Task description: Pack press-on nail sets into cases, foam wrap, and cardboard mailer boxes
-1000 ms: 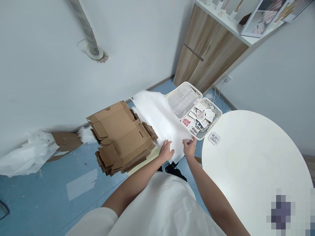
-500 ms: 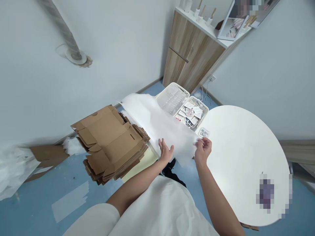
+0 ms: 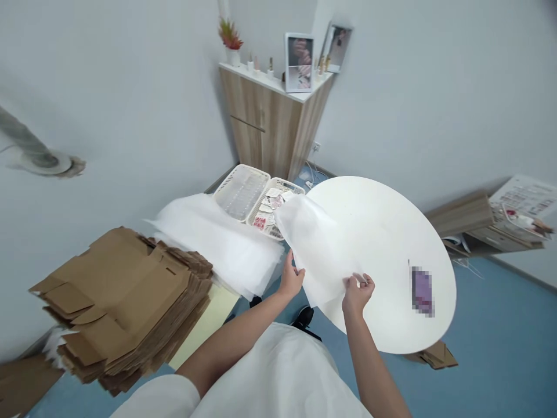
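A thin, translucent white packing sheet [image 3: 322, 249] hangs at the left edge of the round white table, partly over its top. My right hand [image 3: 357, 293] pinches the sheet near its lower right part, thumb against fingers. At the sheet's left edge is my left hand [image 3: 291, 277], thumb apart from the fingers and nothing gripped; whether it touches the sheet I cannot tell. Just left of that hand lies a stack of similar white sheets [image 3: 217, 247].
A thick stack of flattened cardboard boxes [image 3: 130, 296] is at left. Behind the sheets sit two white baskets, one with clear plastic pieces [image 3: 242, 193], one with small packets [image 3: 274, 200]. The round table [image 3: 391, 244] bears a pixelated purple item [image 3: 422, 290]. A wooden cabinet [image 3: 265, 125] fills the corner.
My right hand has drawn one sheet off the stack and rightward to the table. My left hand stays beside it, and the view has turned right.
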A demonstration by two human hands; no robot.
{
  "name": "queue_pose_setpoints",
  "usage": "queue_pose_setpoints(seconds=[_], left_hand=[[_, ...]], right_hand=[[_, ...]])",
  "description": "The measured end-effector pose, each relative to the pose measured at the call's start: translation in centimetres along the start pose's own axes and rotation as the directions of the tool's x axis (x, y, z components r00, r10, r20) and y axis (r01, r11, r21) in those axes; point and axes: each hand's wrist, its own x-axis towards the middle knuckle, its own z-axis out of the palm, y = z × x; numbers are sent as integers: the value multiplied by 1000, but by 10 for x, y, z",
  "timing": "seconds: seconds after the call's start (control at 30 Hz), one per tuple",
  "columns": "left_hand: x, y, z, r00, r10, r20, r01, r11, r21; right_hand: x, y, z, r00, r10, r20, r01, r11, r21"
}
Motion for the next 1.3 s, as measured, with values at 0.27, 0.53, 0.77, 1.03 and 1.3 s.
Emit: queue_pose_setpoints(seconds=[0.27,0.53,0.77,1.03,1.3], left_hand=[[2,14,88,965,125,232,-192,937,293],[2,-3,144,960,39,276,-169,869,464],[3,-2,155,945,29,325,-238,741,628],[0,13,160,916,188,353,-395,568,722],[-16,2,146,805,73,589,-557,433,708]], right_hand=[[37,57,-123,988,69,136,-30,963,-269],[48,90,-187,942,210,260,-25,821,-571],[49,83,-180,828,-202,523,537,553,-637],[74,81,-153,719,-29,695,638,426,-642],[76,85,-152,751,-11,661,603,420,-678]])
